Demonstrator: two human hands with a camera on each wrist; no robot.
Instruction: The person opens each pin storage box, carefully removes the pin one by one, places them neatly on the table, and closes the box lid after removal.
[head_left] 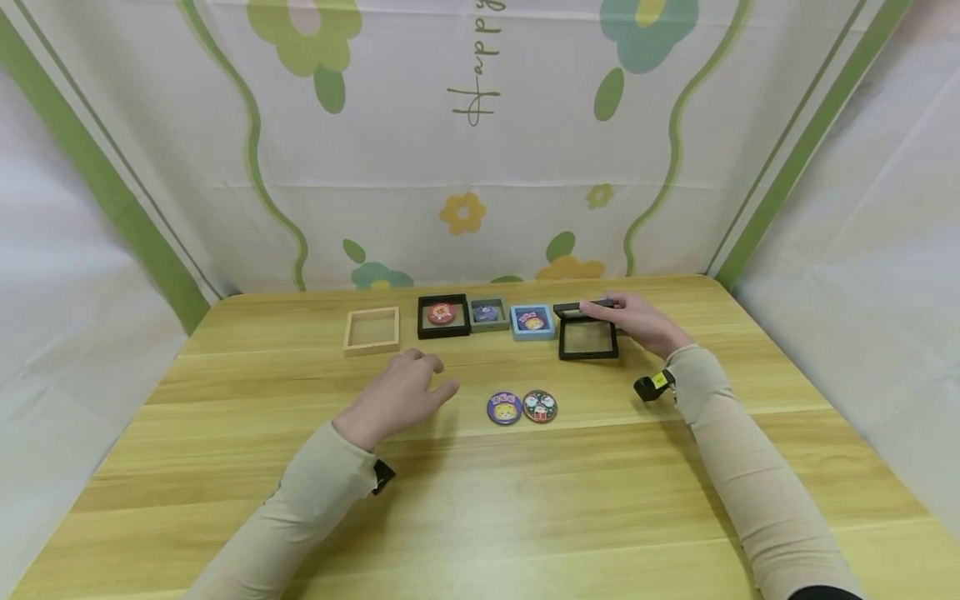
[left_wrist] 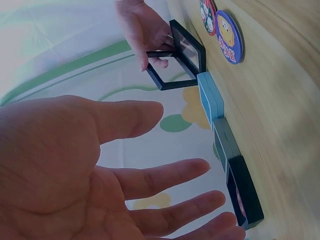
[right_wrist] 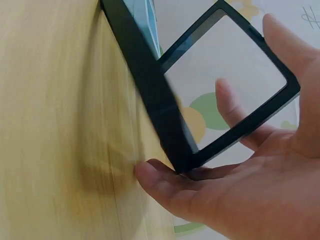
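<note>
My right hand (head_left: 647, 323) holds the raised lid of a hinged black display frame (head_left: 588, 337) at the right end of a row. In the right wrist view, the thumb (right_wrist: 285, 45) lies at the edge of the clear-windowed lid (right_wrist: 240, 75). My left hand (head_left: 396, 396) hovers over the table in front of the row, palm (left_wrist: 45, 165) facing sideways, fingers spread and holding nothing. To its right, a purple round badge with a yellow bear (head_left: 505, 409) lies beside a red-and-green round badge (head_left: 540, 407).
Left of the black frame stand a light-blue frame (head_left: 533, 322), a grey frame (head_left: 489, 316) and another black frame (head_left: 443, 332), each with a badge inside. A pale wooden-coloured frame (head_left: 372, 346) is at the left. A flowered cloth (head_left: 405, 150) hangs behind the table (head_left: 487, 517).
</note>
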